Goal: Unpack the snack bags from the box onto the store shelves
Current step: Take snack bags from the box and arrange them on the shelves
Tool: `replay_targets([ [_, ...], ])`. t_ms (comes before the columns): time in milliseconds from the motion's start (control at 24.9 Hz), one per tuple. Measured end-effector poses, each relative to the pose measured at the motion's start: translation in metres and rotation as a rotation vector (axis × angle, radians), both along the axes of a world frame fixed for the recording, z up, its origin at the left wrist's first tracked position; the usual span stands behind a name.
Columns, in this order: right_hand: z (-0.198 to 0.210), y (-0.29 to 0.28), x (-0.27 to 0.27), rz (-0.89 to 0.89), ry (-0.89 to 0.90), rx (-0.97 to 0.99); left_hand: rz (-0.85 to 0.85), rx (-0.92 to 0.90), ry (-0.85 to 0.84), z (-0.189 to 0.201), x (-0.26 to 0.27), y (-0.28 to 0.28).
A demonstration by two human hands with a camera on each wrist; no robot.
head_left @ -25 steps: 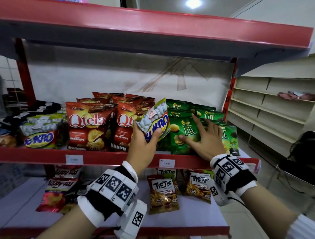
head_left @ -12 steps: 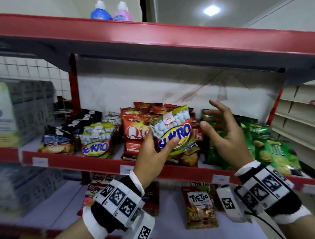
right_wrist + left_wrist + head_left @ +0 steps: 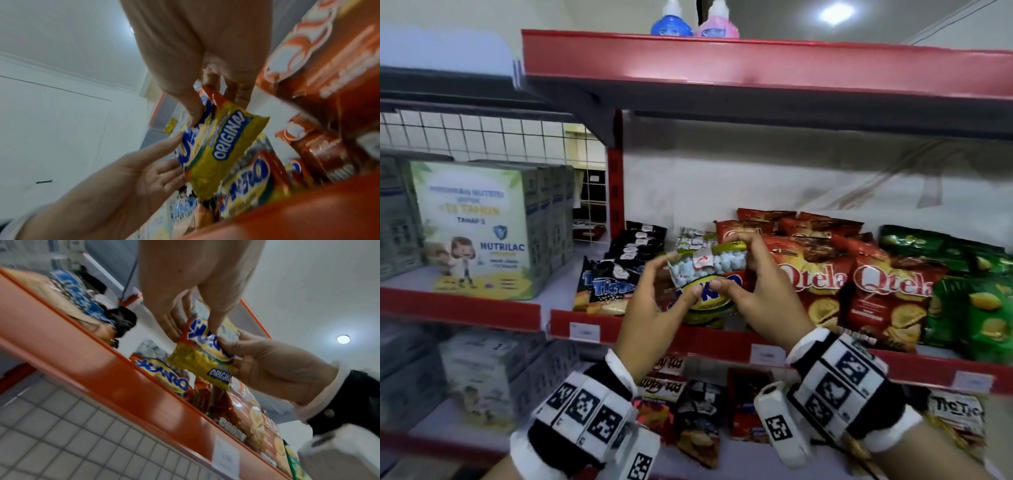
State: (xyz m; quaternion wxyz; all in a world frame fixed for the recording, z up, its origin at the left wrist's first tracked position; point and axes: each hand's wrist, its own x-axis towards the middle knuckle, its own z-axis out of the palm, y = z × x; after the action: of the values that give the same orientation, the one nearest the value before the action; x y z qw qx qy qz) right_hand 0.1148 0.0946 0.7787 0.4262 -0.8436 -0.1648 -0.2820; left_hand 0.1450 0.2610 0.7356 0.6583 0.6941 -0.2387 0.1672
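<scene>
A yellow-and-red Sukro snack bag (image 3: 705,274) hangs upright just above the front of the red middle shelf (image 3: 654,334), held by both hands. My left hand (image 3: 676,275) pinches its left side, thumb on the front and fingers behind. My right hand (image 3: 727,262) pinches its top right corner. In the left wrist view the bag (image 3: 202,363) hangs over another Sukro bag (image 3: 164,378) lying on the shelf. The right wrist view shows the bag (image 3: 222,146), marked ORIGINAL, between my right thumb and fingers, and the left hand (image 3: 144,175) at its lower edge.
More Sukro bags (image 3: 690,240) stand behind the held one. Black Tic Tac bags (image 3: 616,284) are to the left, red Qtela bags (image 3: 822,284) and green bags (image 3: 979,301) to the right. Nutrilac boxes (image 3: 476,233) fill the left bay. Bottles (image 3: 671,20) stand on top; more bags (image 3: 664,394) lie below.
My left hand carried the Sukro bag leftward, from in front of the green and Qtela bags to the Sukro row. My right hand left the green bag and took hold of the Sukro bag.
</scene>
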Motion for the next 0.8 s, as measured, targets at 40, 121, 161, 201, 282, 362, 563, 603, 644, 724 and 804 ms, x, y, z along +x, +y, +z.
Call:
replay_targets([
  [40,-0.007,0.003,0.006,-0.028,0.024,0.023,0.038,-0.023,-0.012,0.001,0.002,0.004],
  [121,-0.021,0.014,0.018,-0.117,0.068,0.031,0.096,-0.069,-0.016,-0.002,0.01,0.022],
  [161,-0.026,0.021,0.023,-0.158,0.091,0.036,0.111,-0.087,-0.012,-0.004,0.015,0.034],
  [201,-0.03,0.022,0.026,-0.176,0.105,0.054,0.13,-0.089,-0.008,-0.005,0.016,0.04],
  [282,-0.036,0.022,0.029,-0.191,0.113,0.081,0.15,-0.102,-0.004,-0.008,0.018,0.05],
  [362,-0.039,0.023,0.034,-0.219,0.093,0.068,0.167,-0.108,-0.01,-0.011,0.019,0.055],
  [563,-0.043,0.029,0.039,-0.228,0.156,-0.005,0.123,0.088,0.008,-0.019,0.017,0.051],
  [603,-0.044,0.028,0.039,-0.23,0.173,-0.027,0.121,0.116,0.015,-0.021,0.017,0.049],
  [644,-0.046,0.028,0.039,-0.237,0.183,-0.048,0.125,0.125,0.023,-0.021,0.017,0.047],
  [724,-0.047,0.028,0.034,-0.265,0.163,-0.09,0.15,0.108,0.039,-0.022,0.016,0.046],
  [804,-0.046,0.027,0.026,-0.318,0.091,-0.182,0.213,0.101,0.037,-0.02,0.016,0.048],
])
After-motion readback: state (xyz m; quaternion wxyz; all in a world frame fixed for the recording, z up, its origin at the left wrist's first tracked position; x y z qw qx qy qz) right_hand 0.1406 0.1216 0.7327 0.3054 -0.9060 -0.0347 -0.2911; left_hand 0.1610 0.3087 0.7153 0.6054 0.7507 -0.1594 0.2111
